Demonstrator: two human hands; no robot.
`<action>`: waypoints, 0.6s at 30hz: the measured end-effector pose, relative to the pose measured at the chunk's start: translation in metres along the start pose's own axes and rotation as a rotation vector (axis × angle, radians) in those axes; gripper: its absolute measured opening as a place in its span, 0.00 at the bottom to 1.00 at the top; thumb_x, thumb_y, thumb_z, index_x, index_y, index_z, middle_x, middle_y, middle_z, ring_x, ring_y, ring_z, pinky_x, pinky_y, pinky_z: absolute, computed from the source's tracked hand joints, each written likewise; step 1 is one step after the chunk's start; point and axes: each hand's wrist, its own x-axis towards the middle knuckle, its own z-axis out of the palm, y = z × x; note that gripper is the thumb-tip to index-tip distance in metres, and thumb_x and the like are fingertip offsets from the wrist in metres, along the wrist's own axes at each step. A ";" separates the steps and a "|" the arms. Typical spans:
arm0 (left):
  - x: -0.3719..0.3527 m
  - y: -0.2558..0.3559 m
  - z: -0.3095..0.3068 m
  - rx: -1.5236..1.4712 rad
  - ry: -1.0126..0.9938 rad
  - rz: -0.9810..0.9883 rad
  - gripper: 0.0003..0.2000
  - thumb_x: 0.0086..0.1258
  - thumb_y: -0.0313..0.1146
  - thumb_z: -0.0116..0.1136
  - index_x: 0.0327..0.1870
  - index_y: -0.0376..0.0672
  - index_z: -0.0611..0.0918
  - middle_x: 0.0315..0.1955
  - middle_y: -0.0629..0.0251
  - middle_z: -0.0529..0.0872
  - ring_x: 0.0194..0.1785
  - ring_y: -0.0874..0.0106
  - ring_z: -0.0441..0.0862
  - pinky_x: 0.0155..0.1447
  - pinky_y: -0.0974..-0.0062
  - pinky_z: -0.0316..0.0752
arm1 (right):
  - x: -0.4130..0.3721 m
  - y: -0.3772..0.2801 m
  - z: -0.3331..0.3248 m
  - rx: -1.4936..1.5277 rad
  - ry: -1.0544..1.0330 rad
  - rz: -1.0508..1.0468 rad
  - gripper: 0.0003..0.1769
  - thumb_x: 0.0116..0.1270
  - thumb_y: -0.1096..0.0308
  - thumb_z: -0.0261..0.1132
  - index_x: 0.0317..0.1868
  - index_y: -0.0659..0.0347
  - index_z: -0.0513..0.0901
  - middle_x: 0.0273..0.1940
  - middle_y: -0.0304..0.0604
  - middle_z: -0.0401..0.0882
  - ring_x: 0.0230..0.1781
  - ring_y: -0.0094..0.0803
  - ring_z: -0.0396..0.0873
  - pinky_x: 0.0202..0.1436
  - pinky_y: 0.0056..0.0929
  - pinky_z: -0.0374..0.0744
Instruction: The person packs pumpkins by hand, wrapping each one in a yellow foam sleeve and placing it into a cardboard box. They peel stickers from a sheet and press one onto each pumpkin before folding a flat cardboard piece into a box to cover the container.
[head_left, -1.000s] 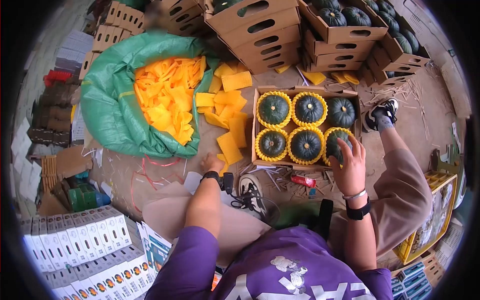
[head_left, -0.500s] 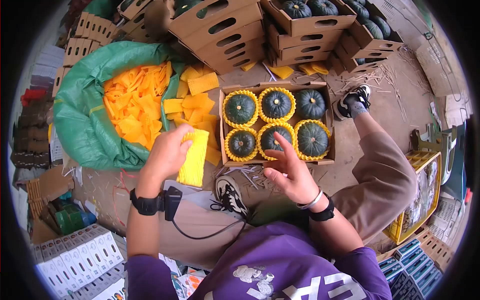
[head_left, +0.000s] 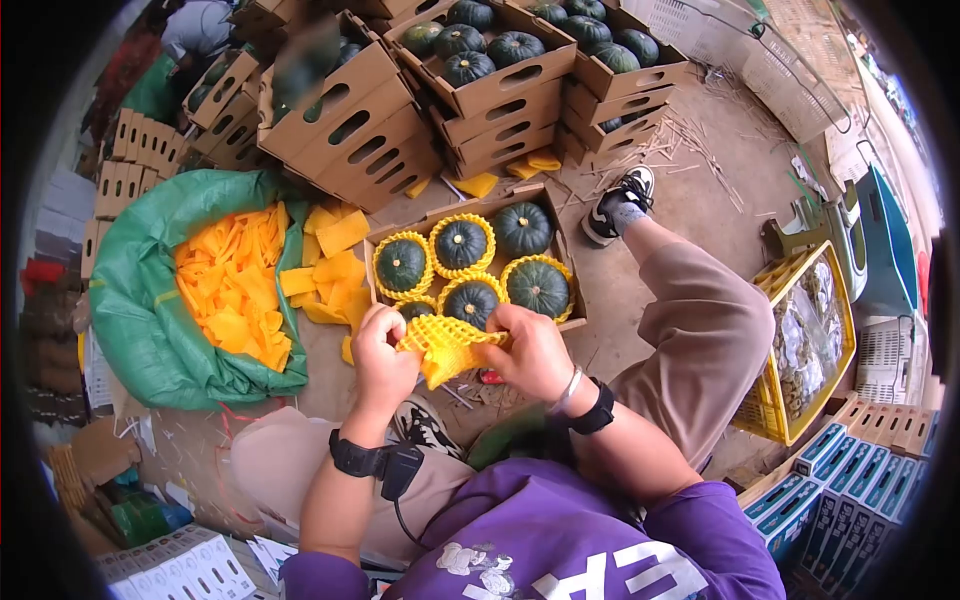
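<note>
Between my two hands a yellow foam net sleeve [head_left: 445,345] is stretched sideways, its mesh partly spread. My left hand [head_left: 386,362] pinches one end and my right hand [head_left: 535,352] grips the other. Just beyond them lies an open cardboard box [head_left: 572,250] of dark green pumpkins. One pumpkin at the far right corner [head_left: 523,229] is bare, while a near-right pumpkin [head_left: 538,289] and several others sit in yellow net sleeves. My hands partly cover the near-left pumpkin [head_left: 416,309].
A green sack [head_left: 130,300] full of flat yellow sleeves stands at left, with loose sleeves [head_left: 335,270] beside it. Stacked cartons of pumpkins [head_left: 510,125] rise behind the box. At right is a yellow crate [head_left: 795,425] holding plastic-wrapped items. My shoes rest near the box.
The sleeve was flat in my left hand alone; now both hands hold it and pull it wider. My right hand has come in from the right, and the view has shifted.
</note>
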 end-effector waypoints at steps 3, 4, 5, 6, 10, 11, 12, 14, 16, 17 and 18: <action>0.001 -0.014 0.024 -0.615 -0.447 -0.252 0.25 0.55 0.24 0.65 0.56 0.36 0.71 0.46 0.66 0.78 0.49 0.74 0.76 0.54 0.75 0.72 | 0.022 0.008 0.003 -0.211 0.139 -0.144 0.10 0.46 0.76 0.64 0.33 0.61 0.76 0.30 0.48 0.76 0.33 0.50 0.79 0.34 0.38 0.77; 0.003 0.020 0.017 -1.073 -0.627 -0.405 0.25 0.60 0.27 0.66 0.57 0.33 0.72 0.52 0.63 0.78 0.54 0.74 0.76 0.58 0.74 0.71 | 0.031 0.019 0.007 -0.194 0.022 -0.196 0.10 0.49 0.74 0.65 0.35 0.60 0.79 0.32 0.48 0.78 0.33 0.49 0.80 0.35 0.40 0.77; 0.009 0.016 0.023 -1.102 -0.549 -0.408 0.22 0.62 0.28 0.64 0.57 0.33 0.73 0.51 0.63 0.79 0.54 0.74 0.77 0.59 0.74 0.71 | 0.047 0.032 0.004 -0.132 -0.078 -0.151 0.10 0.51 0.71 0.66 0.37 0.59 0.80 0.34 0.48 0.78 0.33 0.49 0.80 0.35 0.40 0.77; 0.016 0.010 0.029 -1.131 -0.469 -0.408 0.20 0.65 0.29 0.62 0.56 0.33 0.74 0.51 0.62 0.80 0.53 0.74 0.77 0.59 0.74 0.71 | 0.066 0.043 -0.005 -0.073 -0.179 -0.107 0.12 0.53 0.67 0.67 0.39 0.58 0.82 0.36 0.48 0.79 0.33 0.49 0.80 0.35 0.40 0.77; 0.067 0.003 0.039 -0.509 -0.058 -0.135 0.13 0.71 0.33 0.57 0.47 0.32 0.77 0.36 0.57 0.86 0.38 0.70 0.85 0.43 0.72 0.79 | 0.129 0.059 -0.035 -0.931 -0.105 0.183 0.21 0.58 0.48 0.65 0.47 0.49 0.83 0.46 0.46 0.81 0.50 0.42 0.77 0.47 0.39 0.73; 0.076 0.000 0.047 -0.265 -0.003 -0.047 0.16 0.69 0.41 0.58 0.43 0.33 0.77 0.29 0.52 0.86 0.33 0.62 0.86 0.36 0.68 0.78 | 0.139 0.063 -0.029 -0.984 -0.208 0.274 0.30 0.55 0.43 0.67 0.57 0.44 0.76 0.49 0.45 0.79 0.56 0.40 0.71 0.54 0.40 0.66; 0.081 0.006 0.051 -0.018 -0.065 -0.087 0.18 0.66 0.43 0.60 0.41 0.34 0.77 0.27 0.48 0.84 0.34 0.54 0.84 0.39 0.63 0.76 | 0.141 0.083 -0.011 -1.085 -0.220 0.280 0.31 0.53 0.51 0.67 0.59 0.39 0.72 0.51 0.48 0.77 0.56 0.43 0.69 0.55 0.41 0.61; 0.082 -0.013 0.085 0.289 -0.027 0.072 0.16 0.62 0.40 0.59 0.40 0.34 0.76 0.25 0.47 0.84 0.33 0.50 0.82 0.44 0.58 0.72 | 0.145 0.093 0.009 -1.203 -0.133 0.292 0.33 0.50 0.54 0.68 0.59 0.41 0.70 0.51 0.54 0.74 0.56 0.49 0.67 0.56 0.44 0.60; 0.087 -0.018 0.096 0.419 -0.079 0.033 0.15 0.59 0.34 0.56 0.42 0.33 0.75 0.25 0.46 0.83 0.33 0.50 0.82 0.47 0.58 0.70 | 0.144 0.087 0.000 -1.087 -0.140 0.250 0.31 0.50 0.57 0.66 0.58 0.46 0.72 0.49 0.59 0.74 0.55 0.51 0.67 0.58 0.45 0.59; 0.091 -0.022 0.098 0.433 -0.086 -0.031 0.15 0.59 0.34 0.56 0.43 0.33 0.75 0.25 0.45 0.83 0.33 0.51 0.82 0.48 0.58 0.70 | 0.139 0.091 -0.003 -1.045 -0.089 0.196 0.29 0.51 0.59 0.65 0.56 0.48 0.72 0.49 0.59 0.74 0.55 0.51 0.68 0.59 0.47 0.59; 0.098 -0.020 0.097 0.447 -0.090 -0.087 0.16 0.59 0.33 0.56 0.44 0.33 0.75 0.25 0.45 0.83 0.34 0.51 0.82 0.48 0.58 0.70 | 0.137 0.090 -0.007 -1.004 -0.030 0.142 0.27 0.52 0.60 0.64 0.55 0.51 0.73 0.49 0.59 0.75 0.54 0.50 0.69 0.61 0.48 0.59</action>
